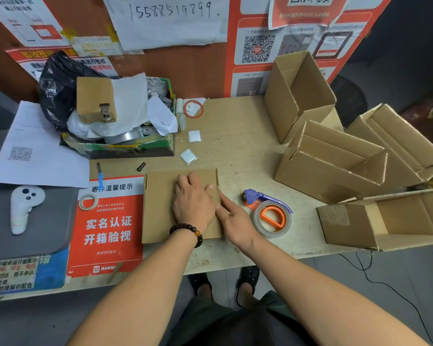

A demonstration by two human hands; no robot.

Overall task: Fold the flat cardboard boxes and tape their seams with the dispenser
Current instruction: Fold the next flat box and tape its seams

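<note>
Your left hand point(193, 199), beaded bracelet point(186, 231) at the wrist, lies palm-down on the flat cardboard box point(160, 208), fingers spread fairly straight and pressing it to the table point(238, 146); nothing is gripped. Your right hand point(231, 217) comes in along the box's right edge, index finger extended and touching that edge, the other fingers relaxed, holding nothing. The flat box sits near the table's front edge, its left side touching or overlapping the red printed notice point(108, 228). The tape dispenser point(269, 212), purple handle with an orange core and a clear roll, lies on the table just right of your right hand, apart from it. Four folded boxes, open at the top, stand grouped at the table's right: one tall at the back point(298, 96), two in the middle point(333, 161) point(398, 143), one on its side near the front corner point(385, 221). A cluttered green-edged carton point(125, 146) sits at back left, a small roll of tape point(88, 201) lies on the notice, and a white controller point(25, 208) rests on the grey surface at far left.
</note>
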